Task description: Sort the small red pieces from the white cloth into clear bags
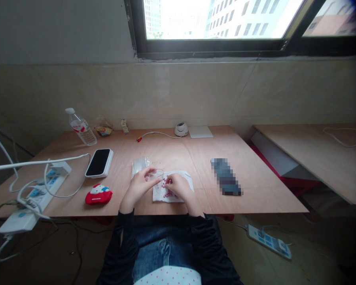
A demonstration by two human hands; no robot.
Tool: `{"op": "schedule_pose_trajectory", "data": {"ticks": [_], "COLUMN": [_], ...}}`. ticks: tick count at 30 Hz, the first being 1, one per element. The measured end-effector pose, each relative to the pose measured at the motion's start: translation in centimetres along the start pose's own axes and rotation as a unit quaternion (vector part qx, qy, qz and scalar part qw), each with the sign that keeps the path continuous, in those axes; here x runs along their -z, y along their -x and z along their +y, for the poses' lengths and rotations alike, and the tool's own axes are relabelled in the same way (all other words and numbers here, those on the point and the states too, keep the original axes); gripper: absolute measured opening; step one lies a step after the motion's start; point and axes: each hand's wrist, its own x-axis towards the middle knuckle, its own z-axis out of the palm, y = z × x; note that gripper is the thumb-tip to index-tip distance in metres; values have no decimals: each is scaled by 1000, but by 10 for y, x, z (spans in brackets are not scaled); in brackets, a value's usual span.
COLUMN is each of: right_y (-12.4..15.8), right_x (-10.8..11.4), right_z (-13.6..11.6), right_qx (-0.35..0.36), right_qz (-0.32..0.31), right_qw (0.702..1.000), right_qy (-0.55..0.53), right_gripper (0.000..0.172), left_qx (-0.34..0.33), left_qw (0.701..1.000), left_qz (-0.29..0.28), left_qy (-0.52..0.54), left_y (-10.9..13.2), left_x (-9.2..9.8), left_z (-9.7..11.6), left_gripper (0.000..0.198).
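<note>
My left hand (139, 183) is closed around a thin, clear thing with a curved edge (158, 173); whether it is a looped strand or a piece of plastic I cannot tell. Close beside it, the fingers of my right hand (178, 186) are pinched together at some dark pink beads (163, 183), and what is between the fingertips is too small to make out. Beneath both hands lies a white sheet of tissue (188, 176). More pink beads (167, 194) rest on it, partly covered by my right hand. A clear plastic bag (140, 164) is just behind my left hand.
Left of my hands are a red case (98, 194), a white device with a black screen (99, 163), a power strip (37, 198) with cables and a water bottle (81, 128). A dome camera (181, 129) stands at the back. A blurred dark object (226, 177) lies right.
</note>
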Motion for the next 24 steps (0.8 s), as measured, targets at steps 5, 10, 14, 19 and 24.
{"op": "schedule_pose_trajectory", "data": {"ticks": [5, 10, 14, 19, 24], "right_y": [0, 1, 3, 5, 3], "right_x": [1, 3, 6, 8, 4], "right_z": [-1, 4, 5, 1, 2], "right_qx": [16, -6, -25, -27, -10], "right_qz": [39, 26, 6, 0, 22], "right_qw": [996, 997, 998, 998, 998], "right_qy": [77, 70, 54, 51, 61], "right_gripper": [6, 10, 12, 7, 5], "left_qx": [-8, -10, -14, -15, -14], "left_qw": [1000, 1000, 1000, 1000, 1000], "left_qz": [5, 7, 3, -2, -3], "left_qy": [-9, -14, -4, -1, -3], "left_y": [1, 1, 1, 1, 0], "left_x": [1, 2, 2, 1, 1], "left_z": [2, 1, -1, -1, -1], "left_gripper": [36, 37, 37, 35, 36]}}
